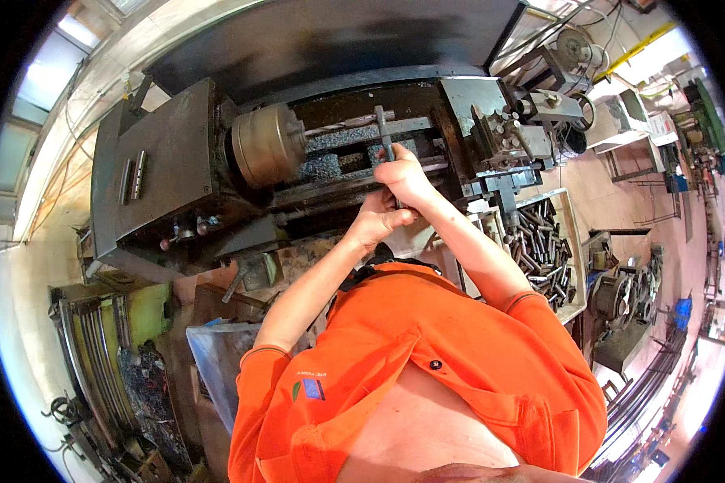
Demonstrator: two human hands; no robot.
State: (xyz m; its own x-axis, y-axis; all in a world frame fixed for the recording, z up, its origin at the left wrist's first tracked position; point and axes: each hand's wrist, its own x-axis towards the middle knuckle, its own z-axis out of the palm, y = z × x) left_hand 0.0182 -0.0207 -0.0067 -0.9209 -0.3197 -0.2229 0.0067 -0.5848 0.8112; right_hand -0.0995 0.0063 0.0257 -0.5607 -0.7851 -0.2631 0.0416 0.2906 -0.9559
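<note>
Over the lathe (298, 153), two hands (395, 197) grip one T-handled wrench (385, 133).

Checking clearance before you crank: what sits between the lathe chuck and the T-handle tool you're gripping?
In the head view, only the swarf-covered lathe bed lies between the chuck and the T-handle tool; both hands, left and right, grip the tool.
</note>
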